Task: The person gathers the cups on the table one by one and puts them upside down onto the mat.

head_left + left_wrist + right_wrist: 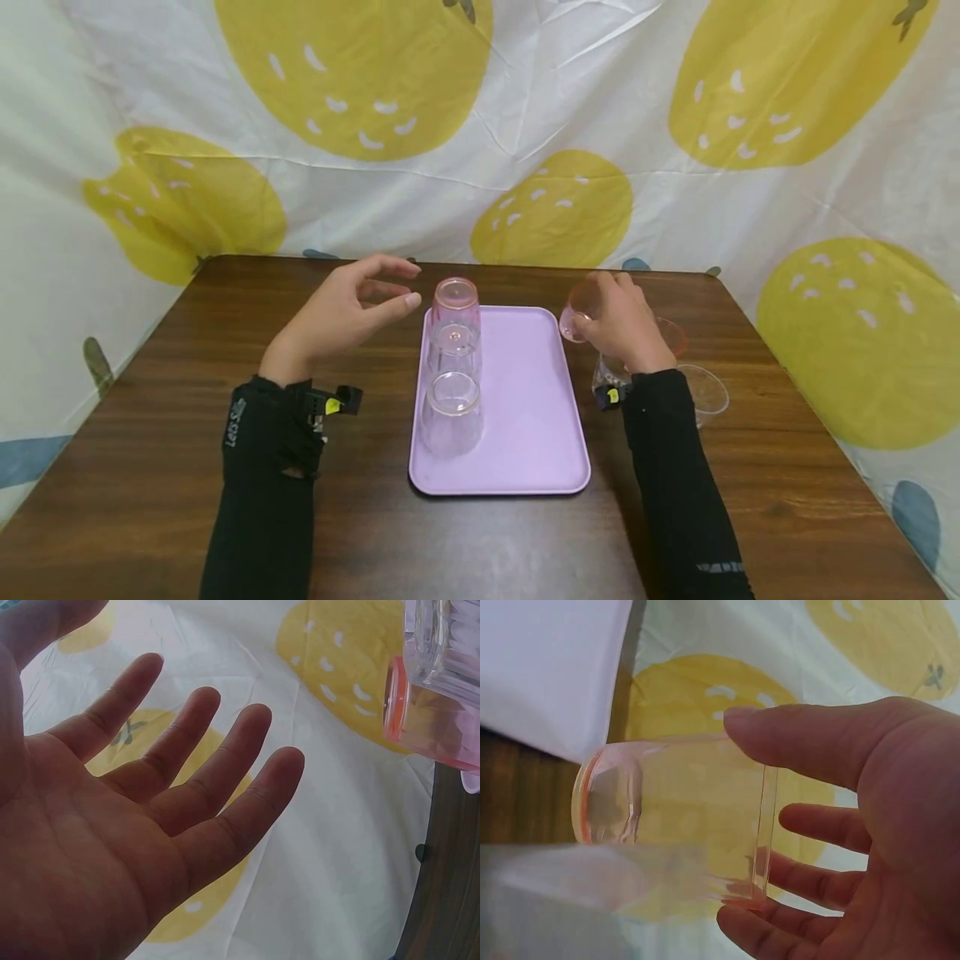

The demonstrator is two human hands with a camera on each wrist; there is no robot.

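My right hand (618, 321) holds a pink-tinted glass (675, 817) just off the right edge of the lilac tray (517, 400). In the right wrist view the thumb lies on one side near the rim, the fingers on the other, and the thick base points away from the palm. My left hand (341, 312) hovers left of the tray's far end, fingers spread, holding nothing. Along the tray's left side stand a pink glass (456, 304), a clear glass (454, 350) and another clear glass (452, 421), in a row, narrower ends up.
Right of the tray, partly hidden by my right hand and forearm, are a pink-rimmed glass (672, 337), a wide-rimmed clear glass (707, 390) and another clear glass (606, 373). A lemon-patterned cloth (420, 200) hangs behind the brown wooden table (360, 500).
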